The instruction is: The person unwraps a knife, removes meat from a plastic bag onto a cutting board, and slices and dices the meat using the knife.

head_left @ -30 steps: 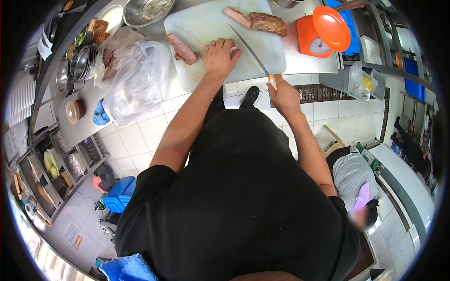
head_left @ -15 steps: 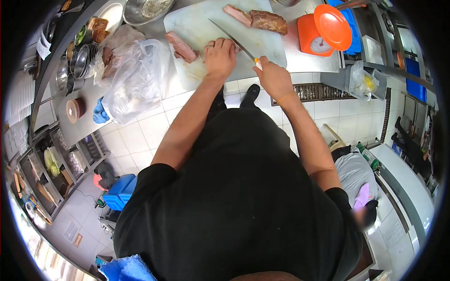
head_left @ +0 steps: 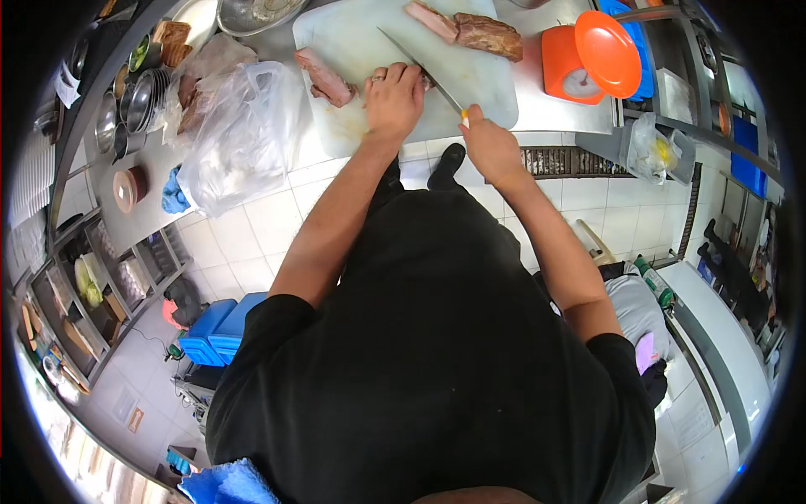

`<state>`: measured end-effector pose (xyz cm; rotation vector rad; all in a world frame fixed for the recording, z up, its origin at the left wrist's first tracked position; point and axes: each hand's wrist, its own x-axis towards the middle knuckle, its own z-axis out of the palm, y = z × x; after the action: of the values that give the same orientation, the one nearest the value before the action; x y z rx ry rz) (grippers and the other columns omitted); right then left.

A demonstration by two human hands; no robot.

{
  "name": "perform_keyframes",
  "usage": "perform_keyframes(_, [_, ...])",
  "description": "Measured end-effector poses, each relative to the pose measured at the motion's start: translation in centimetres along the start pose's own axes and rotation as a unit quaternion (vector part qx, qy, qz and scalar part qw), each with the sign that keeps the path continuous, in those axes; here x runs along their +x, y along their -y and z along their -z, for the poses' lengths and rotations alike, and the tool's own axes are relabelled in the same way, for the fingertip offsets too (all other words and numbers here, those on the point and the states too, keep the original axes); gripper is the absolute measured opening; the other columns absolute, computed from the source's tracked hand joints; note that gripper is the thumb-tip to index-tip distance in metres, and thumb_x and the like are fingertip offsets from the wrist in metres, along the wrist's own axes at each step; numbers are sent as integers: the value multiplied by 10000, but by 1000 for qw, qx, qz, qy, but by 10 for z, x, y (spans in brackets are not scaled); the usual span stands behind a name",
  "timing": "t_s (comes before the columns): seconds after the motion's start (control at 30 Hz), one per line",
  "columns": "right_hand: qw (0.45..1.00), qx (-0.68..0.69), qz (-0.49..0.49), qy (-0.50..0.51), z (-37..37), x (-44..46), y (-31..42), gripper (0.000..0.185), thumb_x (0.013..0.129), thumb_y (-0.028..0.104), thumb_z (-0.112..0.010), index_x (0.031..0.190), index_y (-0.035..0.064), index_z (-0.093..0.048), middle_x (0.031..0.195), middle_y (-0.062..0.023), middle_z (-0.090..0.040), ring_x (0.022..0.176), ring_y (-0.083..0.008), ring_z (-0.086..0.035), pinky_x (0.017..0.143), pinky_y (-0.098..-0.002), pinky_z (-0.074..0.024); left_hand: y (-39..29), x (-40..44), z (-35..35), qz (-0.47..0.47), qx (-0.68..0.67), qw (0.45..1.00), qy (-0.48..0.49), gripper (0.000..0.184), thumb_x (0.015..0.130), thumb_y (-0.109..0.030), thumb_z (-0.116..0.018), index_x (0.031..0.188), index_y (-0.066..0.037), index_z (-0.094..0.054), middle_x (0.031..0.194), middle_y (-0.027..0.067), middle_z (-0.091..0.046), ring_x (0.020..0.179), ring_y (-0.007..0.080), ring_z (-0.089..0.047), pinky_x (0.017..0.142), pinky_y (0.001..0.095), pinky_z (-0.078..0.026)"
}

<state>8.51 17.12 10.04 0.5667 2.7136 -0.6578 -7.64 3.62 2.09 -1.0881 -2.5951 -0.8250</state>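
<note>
My right hand (head_left: 489, 147) is closed round the yellow-and-white handle of a long knife (head_left: 438, 86). The blade points away to the upper left, beside the fingertips of my left hand (head_left: 393, 102). Those fingers are bent and press down on a piece of meat (head_left: 429, 83), mostly hidden under them. Both hands work over a white cutting board (head_left: 357, 38). Left of my left hand lies a pinkish slab of meat (head_left: 324, 77). At the board's far right rest a browned chunk of meat (head_left: 487, 36) and a paler strip (head_left: 432, 21).
An orange scale (head_left: 579, 82) with a round orange pan stands right of the board. On the left are a clear plastic bag (head_left: 239, 139), stacked metal bowls (head_left: 149, 99), a lidded brown tub (head_left: 130, 189) and a blue cloth (head_left: 175, 191). A person in grey (head_left: 634, 307) is behind on the right.
The view has shifted slightly. The knife stays beside my left fingers, its blade at a slightly steeper slant. Both hands keep their grip, and the meat pieces lie in the same places.
</note>
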Motion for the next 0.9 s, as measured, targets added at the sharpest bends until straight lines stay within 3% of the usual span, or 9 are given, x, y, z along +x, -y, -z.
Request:
perform_keyframes(0.2, [1000,7,17,-10,7,49,19,277,1077,241,-558,1190,-11,-536,918,-246,-760,887,-424,-758,785,-555,-583,1,0,1,-6,-12,1000,3,159,941,-196,-711,1091,-145,-732,1062,49,-707,990,319,-656,887,508,-480])
perform_keyframes(0.4, [999,-21,17,32,48,13,30,288,1069,241,-563,1200,-15,-545,926,-247,-763,882,-442,-761,789,-566,-584,2,-3,10,26,-92,995,6,173,931,-179,-721,1090,-113,-709,1056,84,-705,996,338,-660,900,501,-491])
perform_keyframes(0.5, [998,-12,-25,59,36,-1,34,295,1068,236,-564,1207,-23,-540,935,-256,-761,885,-444,-761,791,-565,-587,2,-1,10,5,-56,998,35,151,923,-162,-722,1063,-109,-704,1050,94,-704,999,343,-660,896,496,-499])
perform_keyframes(0.6, [1000,11,-22,16,-10,20,22,291,1068,228,-566,1206,-26,-537,936,-261,-760,895,-441,-763,791,-560,-590,6,0,2,-1,-67,998,21,131,927,-150,-710,1051,-109,-703,1051,99,-703,1005,342,-660,897,491,-507])
perform_keyframes(0.8, [1000,16,5,12,14,53,35,304,1070,242,-562,1214,-24,-537,938,-249,-765,904,-441,-761,805,-554,-587,7,0,11,-26,-95,995,14,103,938,-113,-691,1036,-82,-699,1032,113,-714,977,365,-662,871,500,-516])
perform_keyframes(0.9, [999,-8,9,33,42,33,40,306,1068,243,-562,1204,-30,-537,932,-251,-764,909,-446,-760,816,-551,-586,2,-1,16,33,-122,992,17,100,940,-108,-685,1033,-76,-699,1029,119,-715,978,373,-665,863,501,-525])
